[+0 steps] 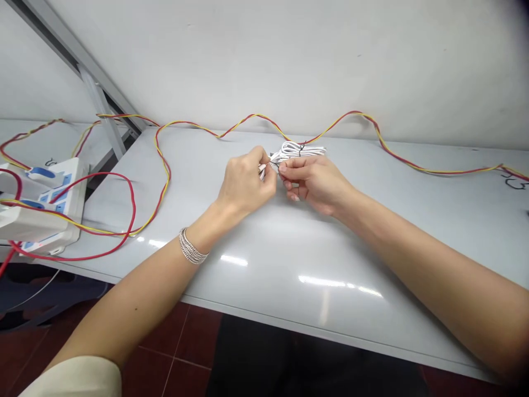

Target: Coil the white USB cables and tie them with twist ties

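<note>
My left hand is closed in a pinch on a white cable, part of which shows between thumb and forefinger. Close beside it, my right hand pinches a thin black twist tie that runs across to the left fingertips. Just behind the right fingers lies a coiled white cable bundle, bound round its middle with a dark tie. The fingers partly cover the bundle, and I cannot tell whether the held cable joins it.
Twisted red and yellow wires trail along the back of the grey table by the white wall. On the left, a white power strip carries bulky plugs and a looping red wire. A metal frame post stands behind it.
</note>
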`<action>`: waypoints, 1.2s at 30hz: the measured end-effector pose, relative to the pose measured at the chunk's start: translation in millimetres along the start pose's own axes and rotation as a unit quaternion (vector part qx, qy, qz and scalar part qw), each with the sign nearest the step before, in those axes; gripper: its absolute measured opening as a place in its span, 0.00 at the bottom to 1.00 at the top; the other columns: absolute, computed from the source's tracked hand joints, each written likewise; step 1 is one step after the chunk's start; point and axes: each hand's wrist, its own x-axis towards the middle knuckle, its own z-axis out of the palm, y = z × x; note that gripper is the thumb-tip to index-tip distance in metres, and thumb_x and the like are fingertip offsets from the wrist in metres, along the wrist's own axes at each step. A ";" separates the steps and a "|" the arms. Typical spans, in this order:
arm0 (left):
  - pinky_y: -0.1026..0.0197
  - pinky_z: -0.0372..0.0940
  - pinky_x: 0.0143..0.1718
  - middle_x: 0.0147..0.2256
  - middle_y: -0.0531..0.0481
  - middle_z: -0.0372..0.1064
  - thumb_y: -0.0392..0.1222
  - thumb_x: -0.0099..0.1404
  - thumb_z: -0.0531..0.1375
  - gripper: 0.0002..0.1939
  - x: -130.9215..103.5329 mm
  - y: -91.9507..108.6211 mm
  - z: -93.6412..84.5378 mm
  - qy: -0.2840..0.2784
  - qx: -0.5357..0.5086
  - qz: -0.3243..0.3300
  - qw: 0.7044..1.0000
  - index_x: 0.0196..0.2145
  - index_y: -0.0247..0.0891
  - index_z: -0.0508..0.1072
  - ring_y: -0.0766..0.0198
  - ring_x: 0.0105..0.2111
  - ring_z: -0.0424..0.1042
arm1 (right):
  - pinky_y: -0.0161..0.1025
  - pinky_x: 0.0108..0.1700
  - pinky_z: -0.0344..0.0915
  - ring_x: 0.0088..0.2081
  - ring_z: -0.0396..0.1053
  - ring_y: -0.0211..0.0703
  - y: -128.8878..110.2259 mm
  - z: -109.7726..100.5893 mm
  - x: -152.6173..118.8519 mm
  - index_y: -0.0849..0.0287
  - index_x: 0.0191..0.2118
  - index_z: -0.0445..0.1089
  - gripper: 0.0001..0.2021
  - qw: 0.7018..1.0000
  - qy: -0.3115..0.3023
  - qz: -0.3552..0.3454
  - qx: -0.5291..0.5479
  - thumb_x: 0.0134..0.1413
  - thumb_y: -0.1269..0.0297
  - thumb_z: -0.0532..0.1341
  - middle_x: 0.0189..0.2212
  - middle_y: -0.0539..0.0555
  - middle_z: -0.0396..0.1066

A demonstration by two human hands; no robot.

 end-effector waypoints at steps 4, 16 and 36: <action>0.61 0.57 0.27 0.23 0.54 0.67 0.34 0.59 0.58 0.06 -0.6 0.5 1.2 0.037 -0.014 0.028 0.999 0.28 0.40 0.63 0.67 0.20 0.61 | 0.28 0.19 0.53 0.23 0.55 0.29 -5.1 -0.2 -1.1 0.63 0.27 0.69 0.05 0.985 -0.034 0.113 0.126 0.51 0.77 0.63 0.25 0.49 0.61; 0.63 0.65 0.25 0.28 0.53 0.74 0.36 0.62 0.63 0.07 -0.8 -3.8 12.1 -0.014 -0.294 -0.185 0.938 0.32 0.39 0.66 0.69 0.22 0.69 | 0.40 0.40 0.74 0.36 0.74 0.41 1.5 -4.8 2.7 0.61 0.29 0.73 0.05 0.984 0.045 -0.144 -0.093 0.53 0.67 0.67 0.31 0.53 0.73; 0.63 0.71 0.28 0.27 0.53 0.74 0.35 0.62 0.67 0.10 3.6 8.7 9.0 -0.045 -0.489 -0.283 0.823 0.32 0.36 0.67 0.68 0.23 0.76 | 0.44 0.41 0.74 0.33 0.76 0.42 20.7 -8.2 13.1 0.55 0.45 0.64 0.26 0.960 0.102 -0.253 -0.057 0.41 0.65 0.76 0.33 0.49 0.77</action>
